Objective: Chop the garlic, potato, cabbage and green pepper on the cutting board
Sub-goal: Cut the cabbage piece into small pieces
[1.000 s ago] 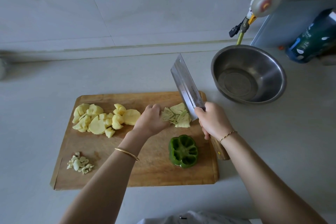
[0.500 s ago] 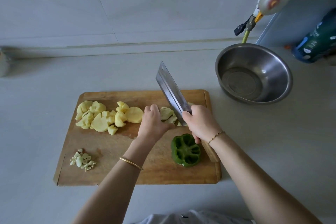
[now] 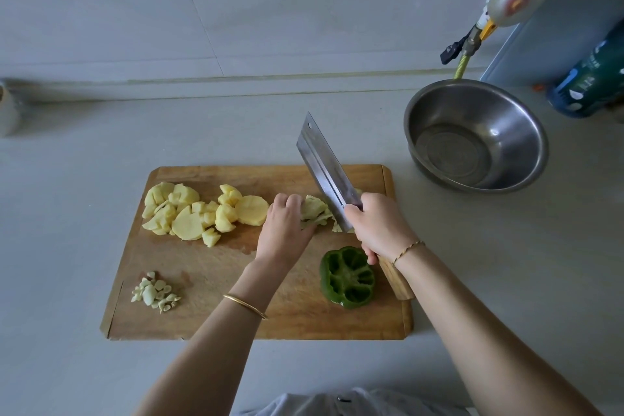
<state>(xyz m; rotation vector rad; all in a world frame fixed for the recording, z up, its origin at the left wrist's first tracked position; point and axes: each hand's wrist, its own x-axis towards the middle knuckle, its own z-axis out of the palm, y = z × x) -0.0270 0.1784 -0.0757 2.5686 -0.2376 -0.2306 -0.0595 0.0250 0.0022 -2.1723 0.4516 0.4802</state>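
Cutting board [image 3: 236,314]: lying on the table [image 3: 506,263]. Potato [image 3: 189,213]: cut pieces are lying heaped at the board's 10 o'clock. Garlic [image 3: 153,292]: chopped bits are sitting at 8 o'clock, well apart from the potato. Green pepper [image 3: 347,277]: resting at 4 o'clock, hollow side facing up. Cabbage [image 3: 314,211]: lying at 1 o'clock, between the two grips. Left grip [image 3: 285,230]: fingers are curling over the cabbage, holding it down. Right grip [image 3: 380,224]: clamping the handle of the cleaver [image 3: 324,169], whose blade is slanting toward 11 o'clock, heel just beside the cabbage. Steel bowl [image 3: 520,132]: standing on the table at the board's 2 o'clock.
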